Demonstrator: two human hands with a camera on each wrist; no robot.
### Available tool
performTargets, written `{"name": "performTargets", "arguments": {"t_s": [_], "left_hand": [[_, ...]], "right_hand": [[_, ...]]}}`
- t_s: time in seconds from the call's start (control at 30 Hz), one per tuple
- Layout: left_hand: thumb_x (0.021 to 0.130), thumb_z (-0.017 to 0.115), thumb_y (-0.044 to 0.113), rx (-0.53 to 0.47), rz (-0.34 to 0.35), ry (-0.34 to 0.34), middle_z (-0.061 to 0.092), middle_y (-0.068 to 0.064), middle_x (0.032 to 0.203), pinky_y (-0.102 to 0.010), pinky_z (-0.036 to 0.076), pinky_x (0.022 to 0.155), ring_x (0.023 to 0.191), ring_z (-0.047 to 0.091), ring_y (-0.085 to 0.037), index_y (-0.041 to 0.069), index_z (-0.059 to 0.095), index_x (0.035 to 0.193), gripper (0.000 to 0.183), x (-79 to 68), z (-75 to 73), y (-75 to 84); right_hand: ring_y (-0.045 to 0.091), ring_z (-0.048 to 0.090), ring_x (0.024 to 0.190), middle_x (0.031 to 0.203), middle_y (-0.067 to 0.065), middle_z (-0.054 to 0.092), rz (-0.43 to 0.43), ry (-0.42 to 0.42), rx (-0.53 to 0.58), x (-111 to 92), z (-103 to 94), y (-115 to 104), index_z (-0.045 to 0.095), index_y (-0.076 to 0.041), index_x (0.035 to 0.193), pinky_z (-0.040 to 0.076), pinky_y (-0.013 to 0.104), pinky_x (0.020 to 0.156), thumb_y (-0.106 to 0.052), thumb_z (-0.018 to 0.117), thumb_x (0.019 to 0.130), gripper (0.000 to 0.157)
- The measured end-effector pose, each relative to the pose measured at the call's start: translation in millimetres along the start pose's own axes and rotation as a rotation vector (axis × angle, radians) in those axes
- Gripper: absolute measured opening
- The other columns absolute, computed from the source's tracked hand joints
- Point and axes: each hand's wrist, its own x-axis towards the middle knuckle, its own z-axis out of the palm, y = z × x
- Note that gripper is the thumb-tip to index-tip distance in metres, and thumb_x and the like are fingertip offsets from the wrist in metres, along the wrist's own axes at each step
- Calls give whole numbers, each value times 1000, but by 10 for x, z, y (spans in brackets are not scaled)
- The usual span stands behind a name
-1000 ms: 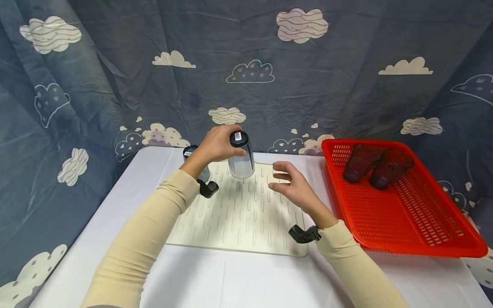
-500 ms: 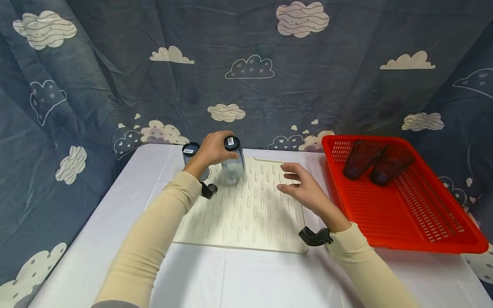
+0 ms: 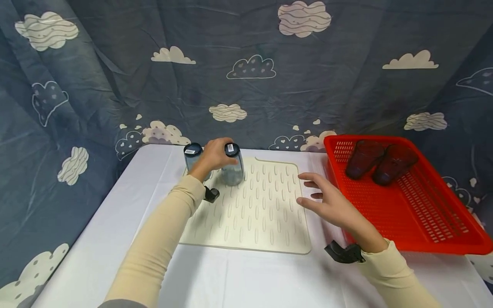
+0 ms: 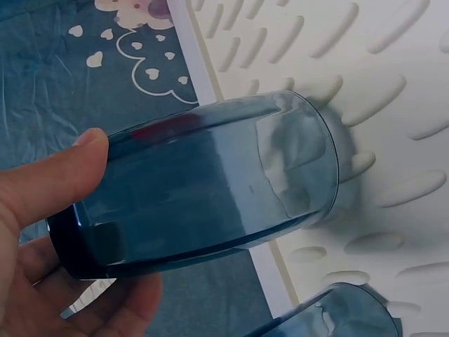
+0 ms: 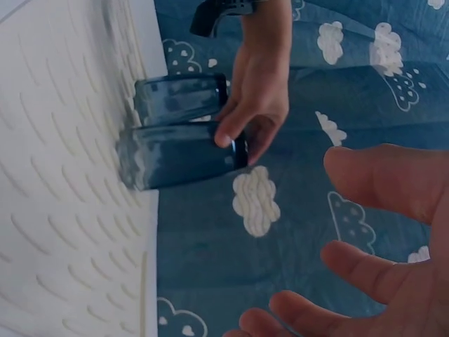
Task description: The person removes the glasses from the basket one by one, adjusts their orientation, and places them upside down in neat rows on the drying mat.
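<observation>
My left hand [image 3: 214, 156] holds a blue drinking glass [image 3: 233, 170] near its base, thumb on one side and fingers on the other. The glass is upside down, its rim on the cream ribbed drying mat [image 3: 254, 222]. Just left of it a second inverted blue glass [image 3: 191, 157] stands on the mat, partly hidden by the hand in the head view. Both bases carry a small white label. My right hand [image 3: 331, 201] hovers between the mat's right edge and the basket, fingers spread and loosely bent, with nothing in it.
A red plastic basket [image 3: 377, 218] stands at the right with two dark-looking glasses in it, one glass [image 3: 363, 159] beside another glass [image 3: 395, 164]. A white cloth [image 3: 192, 278] covers the table. Behind hangs a dark cloud-print curtain [image 3: 246, 38].
The left hand has moved left and lowered the glass onto the mat beside the other one. My right hand has drawn away to the right, towards the basket.
</observation>
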Motion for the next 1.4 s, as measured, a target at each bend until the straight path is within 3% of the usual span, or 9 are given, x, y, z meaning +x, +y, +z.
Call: {"name": "performTargets", "arguments": {"t_s": [0.23, 0.5, 0.77, 0.97, 1.2, 1.4], "left_hand": [[81, 82, 22, 2, 28, -3, 60, -15, 138, -46, 50, 101, 121, 59, -33, 6, 54, 140, 67, 12, 37, 20], [83, 81, 24, 33, 11, -25, 53, -17, 146, -48, 46, 109, 132, 52, -36, 5, 49, 145, 72, 37, 94, 3], [87, 77, 23, -5, -22, -41, 45, -18, 152, -49, 43, 113, 139, 45, -36, 5, 42, 150, 74, 46, 118, -20], [88, 75, 24, -26, -30, -47, 41, -16, 155, -50, 40, 116, 142, 42, -35, 7, 39, 151, 75, 25, 171, -34], [88, 75, 23, -18, -42, -43, 39, -16, 156, -51, 40, 115, 143, 41, -36, 9, 37, 152, 76, -1, 199, -37], [88, 75, 26, -10, -33, -43, 36, -17, 158, -52, 37, 117, 145, 38, -37, 8, 32, 155, 81, -14, 205, -10]], "right_hand": [[43, 46, 132, 150, 20, 42, 21, 6, -11, -110, -144, 37, 38, -5, 147, 45, 62, 106, -23, 69, 92, 65], [45, 47, 129, 152, 21, 39, 98, -3, -26, -185, -257, 97, 34, -10, 151, 47, 63, 103, -28, 68, 93, 70], [48, 43, 134, 152, 23, 37, 72, 24, -23, -219, -320, 136, 34, -7, 150, 44, 66, 104, -22, 69, 93, 68], [50, 46, 129, 152, 24, 36, 120, 26, -31, -277, -387, 169, 31, -8, 151, 49, 64, 99, -27, 69, 93, 71], [51, 47, 129, 154, 24, 33, 133, 18, -30, -357, -533, 256, 27, -10, 153, 51, 64, 96, -32, 67, 94, 75], [52, 42, 131, 152, 27, 33, 91, 35, -97, -427, -746, 394, 28, -5, 152, 48, 68, 95, -25, 67, 95, 72]]}}
